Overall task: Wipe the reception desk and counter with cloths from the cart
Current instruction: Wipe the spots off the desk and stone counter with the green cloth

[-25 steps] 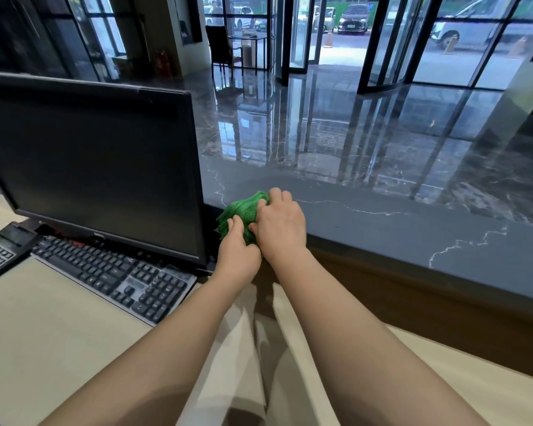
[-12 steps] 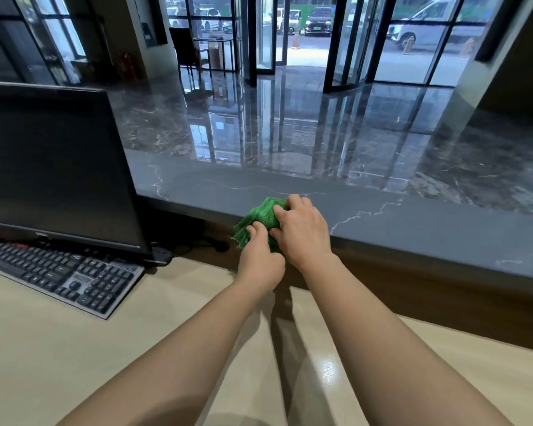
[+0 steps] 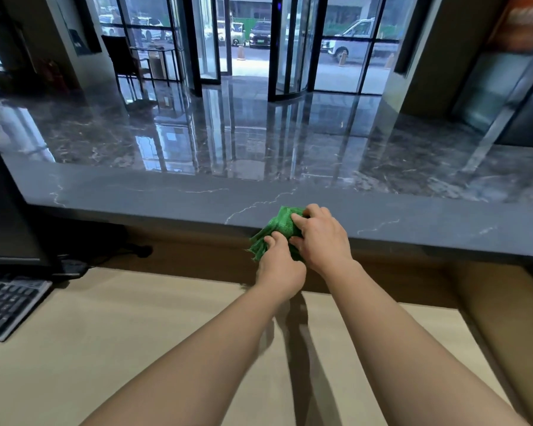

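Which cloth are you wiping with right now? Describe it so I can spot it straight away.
Find the long grey marble counter above the beige desk. At its near edge, right of centre, the left hand and right hand clutch a bunched green cloth. It is the only bright green thing here.

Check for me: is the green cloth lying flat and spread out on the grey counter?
No, the green cloth is bunched up at the grey counter's front edge, gripped by the left hand and the right hand.
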The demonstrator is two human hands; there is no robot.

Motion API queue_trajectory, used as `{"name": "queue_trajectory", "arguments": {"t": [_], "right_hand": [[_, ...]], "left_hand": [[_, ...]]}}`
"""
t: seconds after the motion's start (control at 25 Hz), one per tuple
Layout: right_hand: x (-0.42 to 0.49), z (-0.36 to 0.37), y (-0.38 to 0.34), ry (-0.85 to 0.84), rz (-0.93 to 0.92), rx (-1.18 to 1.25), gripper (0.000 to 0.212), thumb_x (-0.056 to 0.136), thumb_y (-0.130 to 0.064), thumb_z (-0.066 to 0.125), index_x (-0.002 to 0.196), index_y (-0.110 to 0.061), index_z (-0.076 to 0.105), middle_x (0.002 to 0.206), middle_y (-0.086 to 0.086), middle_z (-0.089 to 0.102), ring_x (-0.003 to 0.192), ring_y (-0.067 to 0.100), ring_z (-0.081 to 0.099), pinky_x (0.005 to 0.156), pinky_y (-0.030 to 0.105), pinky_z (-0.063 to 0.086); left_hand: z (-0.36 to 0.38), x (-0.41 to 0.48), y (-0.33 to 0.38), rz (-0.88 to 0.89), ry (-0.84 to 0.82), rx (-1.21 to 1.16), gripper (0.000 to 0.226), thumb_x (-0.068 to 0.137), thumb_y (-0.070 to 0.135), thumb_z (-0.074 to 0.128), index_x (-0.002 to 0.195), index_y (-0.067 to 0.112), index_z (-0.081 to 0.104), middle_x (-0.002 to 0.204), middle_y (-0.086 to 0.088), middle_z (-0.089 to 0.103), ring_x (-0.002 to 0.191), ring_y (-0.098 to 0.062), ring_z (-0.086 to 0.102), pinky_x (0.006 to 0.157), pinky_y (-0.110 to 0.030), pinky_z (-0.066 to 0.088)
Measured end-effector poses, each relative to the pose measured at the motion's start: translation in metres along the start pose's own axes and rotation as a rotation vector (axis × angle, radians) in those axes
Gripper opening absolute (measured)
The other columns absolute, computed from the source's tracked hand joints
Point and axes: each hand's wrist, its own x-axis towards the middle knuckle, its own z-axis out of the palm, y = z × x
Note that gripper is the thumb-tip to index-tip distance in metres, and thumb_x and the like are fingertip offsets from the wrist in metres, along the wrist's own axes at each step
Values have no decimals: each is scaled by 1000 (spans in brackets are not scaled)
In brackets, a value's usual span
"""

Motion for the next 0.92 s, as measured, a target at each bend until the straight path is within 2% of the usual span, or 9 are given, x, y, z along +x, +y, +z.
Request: {"name": "queue_trajectory", "arguments": {"t": [0.32,0.44,0.56,0.68,0.8,0.92], "right_hand": [[-29,-17,80,-33,170,-43,54,94,-36,58,145,-26,43,138,-1,43,127,22,40,96,35,42],[-38,-22,108,-53,228,-56,57,93,-36,59,146,-27,41,140,-2,42,130,20,37,96,35,42],[-46,-29,132,-57,282,-68,58,93,-35,60,146,-28,41,142,-3,41,132,20,36,98,35,40],[-50,-33,151,-68,302,-62,58,92,-34,62,146,-28,42,143,-4,41,133,19,36,100,36,39],[-50,-35,164,-73,276,-43,58,91,-33,64,145,-27,44,143,-5,42,133,18,37,100,35,39],[-51,-37,178,-75,252,-13,58,90,-32,65,144,-28,45,143,-6,43,133,17,37,102,35,39]], "left_hand": [[49,-5,42,171,-179,71,74,91,3,39,155,14,2,162,-4,-2,143,-30,26,113,-39,31],[58,-1,49,265,-213,92,70,90,6,42,154,19,15,161,0,15,142,-26,29,112,-38,34],[61,4,58,354,-114,135,56,92,16,48,146,26,39,146,1,46,131,-23,46,106,-35,41],[62,7,73,438,23,179,38,91,21,49,127,29,59,122,1,65,116,-24,56,93,-36,47],[62,10,90,487,137,326,17,92,30,51,103,24,61,102,1,65,107,-25,51,86,-36,39],[69,18,103,415,160,502,28,90,47,53,102,22,59,104,-2,59,109,-26,47,88,-37,35]]}}
